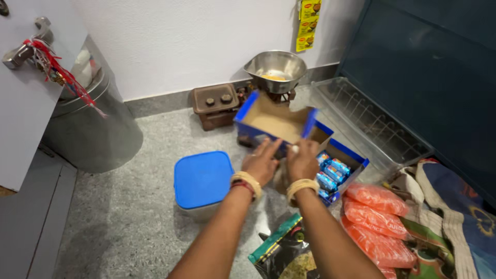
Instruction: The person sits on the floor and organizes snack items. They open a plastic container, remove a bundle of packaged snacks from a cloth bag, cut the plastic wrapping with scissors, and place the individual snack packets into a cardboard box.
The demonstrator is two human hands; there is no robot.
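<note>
Both hands work at an open blue carton [281, 124] standing on the grey floor [129, 217], its flaps up and brown inside showing. The left hand [262, 163] lies with fingers spread flat against the carton's front. The right hand [303, 161] pinches a flap edge beside it. Small blue packets [330, 174] fill the carton's right part. A blue-lidded tub [202, 181] sits just left, orange packs [374, 219] to the right, a steel bowl [275, 70] behind.

I see both hands on the blue cardboard box [281, 124]: my left hand [262, 164] against its near flap, my right hand [304, 161] beside it. Blue snack packets [330, 173] fill the box. A blue-lidded container [202, 180] sits left on the floor [129, 217].
</note>
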